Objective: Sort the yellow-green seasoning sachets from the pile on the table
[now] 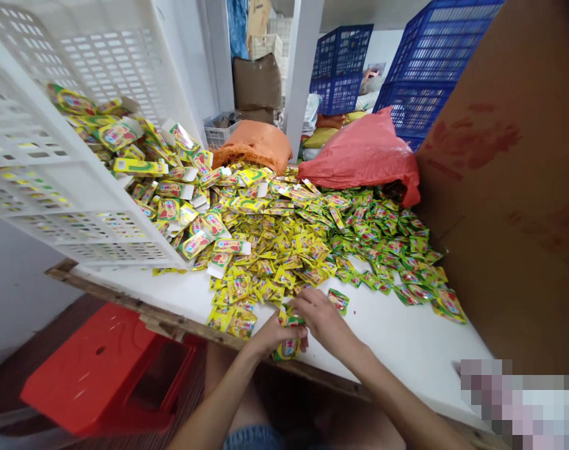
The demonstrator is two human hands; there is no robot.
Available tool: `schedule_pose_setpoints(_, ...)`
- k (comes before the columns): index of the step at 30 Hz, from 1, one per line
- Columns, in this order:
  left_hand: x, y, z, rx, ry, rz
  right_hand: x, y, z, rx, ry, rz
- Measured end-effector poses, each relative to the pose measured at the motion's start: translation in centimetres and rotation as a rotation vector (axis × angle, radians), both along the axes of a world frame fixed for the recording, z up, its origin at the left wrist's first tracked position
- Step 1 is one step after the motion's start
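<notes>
At the table's front edge, my left hand (271,335) is closed around a small yellow-and-green carton (286,350), partly covered by its fingers. My right hand (320,315) meets it from the right, fingers bent together at the carton's upper end; what they pinch is hidden. A single green sachet (338,300) lies on the white tabletop just beyond my right hand. Yellow sachets (284,247) are heaped in front of both hands, and green sachets (382,240) spread to the right. Open-ended cartons (197,244) pile up on the left.
A tipped white crate (138,250) spills cartons from the left. An orange sack (260,142) and a red sack (359,153) lie behind the heaps. A cardboard sheet (504,219) walls the right side. A red stool (92,362) stands below left; blue crates (415,94) are stacked behind.
</notes>
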State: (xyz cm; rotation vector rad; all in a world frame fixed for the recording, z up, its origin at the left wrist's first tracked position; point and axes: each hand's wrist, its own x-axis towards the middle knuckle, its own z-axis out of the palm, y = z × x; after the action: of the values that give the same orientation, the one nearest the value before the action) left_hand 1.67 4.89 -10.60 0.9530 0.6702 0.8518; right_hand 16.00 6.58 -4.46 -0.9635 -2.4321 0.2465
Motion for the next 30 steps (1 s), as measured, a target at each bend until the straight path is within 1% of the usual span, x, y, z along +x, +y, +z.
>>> schedule_pose_setpoints(1, 0.0, 0.0, 0.0, 0.005, 0.002, 0.002, -0.2, -0.2, -0.1, -0.022, -0.004, 0.030)
schedule_pose_setpoints(2, 0.0, 0.0, 0.0, 0.006, 0.002, 0.003, -0.3, -0.4, -0.1, -0.046, -0.001, 0.030)
schedule_pose_setpoints(3, 0.0, 0.0, 0.1, 0.009, 0.008, 0.012, -0.4, -0.6, -0.2, -0.068, 0.008, 0.003)
schedule_pose_setpoints(5, -0.1, 0.0, 0.2, 0.037, 0.052, 0.069, -0.5, -1.2, -0.1, -0.097, 0.027, -0.074)
schedule_pose_setpoints(7, -0.1, 0.1, 0.5, 0.087, 0.122, 0.147, -0.2, -1.8, -0.1, -0.112, 0.036, -0.095)
schedule_pose_setpoints(9, -0.1, 0.3, 0.7, 0.123, 0.179, 0.175, 0.3, -2.2, -0.5, -0.107, 0.075, -0.124)
schedule_pose_setpoints(11, 0.0, 0.5, 0.8, 0.138, 0.193, 0.165, 1.0, -2.5, -1.5, -0.091, 0.193, -0.263)
schedule_pose_setpoints(13, 0.3, 0.5, 0.8, 0.151, 0.168, 0.183, 1.4, -2.9, -3.1, -0.125, 0.367, -0.404)
schedule_pose_setpoints(14, 0.4, 0.4, 0.7, 0.150, 0.146, 0.197, 1.5, -3.2, -4.1, -0.178, 0.456, -0.441)
schedule_pose_setpoints(17, 0.7, -0.1, 0.4, 0.130, 0.098, 0.237, 1.0, -4.2, -6.6, -0.357, 0.718, -0.475)
schedule_pose_setpoints(19, 0.6, -0.6, 0.2, 0.142, 0.106, 0.281, 0.5, -4.7, -7.5, -0.386, 0.818, -0.503)
schedule_pose_setpoints(20, 0.5, -0.8, 0.1, 0.159, 0.122, 0.302, 0.4, -4.8, -7.7, -0.388, 0.826, -0.505)
schedule_pose_setpoints(22, 0.1, -1.2, 0.1, 0.197, 0.184, 0.307, 0.3, -4.7, -7.3, -0.416, 0.770, -0.459)
schedule_pose_setpoints(26, -0.5, -1.0, 0.4, 0.290, 0.353, 0.259, 0.8, -3.6, -5.6, -0.501, 0.650, -0.307)
schedule_pose_setpoints(28, -0.5, -0.9, 0.6, 0.360, 0.409, 0.294, 0.8, -3.2, -5.2, -0.488, 0.635, -0.264)
schedule_pose_setpoints(30, -0.4, -0.9, 0.8, 0.401, 0.397, 0.356, 0.6, -3.1, -5.3, -0.460, 0.681, -0.291)
